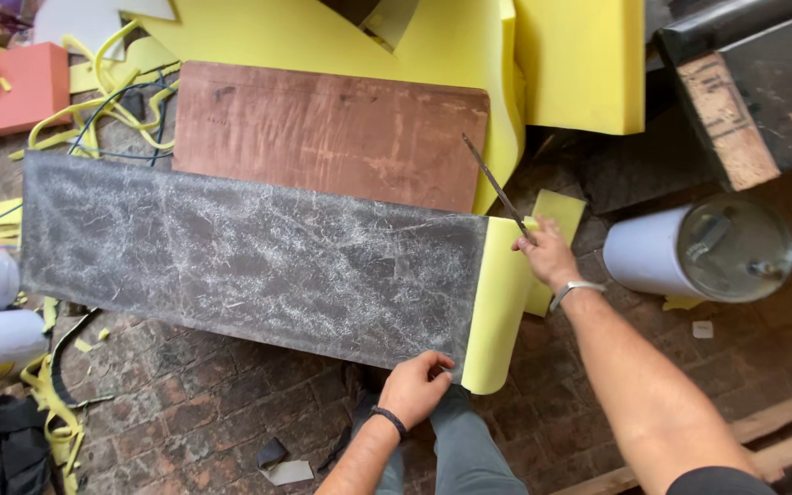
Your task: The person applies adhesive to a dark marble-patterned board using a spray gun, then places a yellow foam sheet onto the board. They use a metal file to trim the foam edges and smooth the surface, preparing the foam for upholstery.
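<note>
Foam, a yellow sheet, sticks out from under the right end of a long dark grey board scored with pale scratches, which lies across a floor of reddish brick. At the near corner of that end the left hand, a dark band at its wrist, rests with its fingers curled together over the edge where the board meets the foam, so the foam strip lies just to the right of the fingertips and runs away from them toward the far edge. The right hand, wearing a silver bracelet, is at the far end of the same strip, its fingers closed around the handle of a long thin metal blade; the blade slants up and to the left from the hand, its tip over the corner of a flat reddish-brown wooden panel lying just beyond the grey board. The foam's upper edge touches the underside of this hand. Larger yellow foam pieces lie behind the panel, with thin yellow offcuts to the left. A white cylindrical can with a metal lid lies on its side to the right of the right hand, near but apart from it.
</note>
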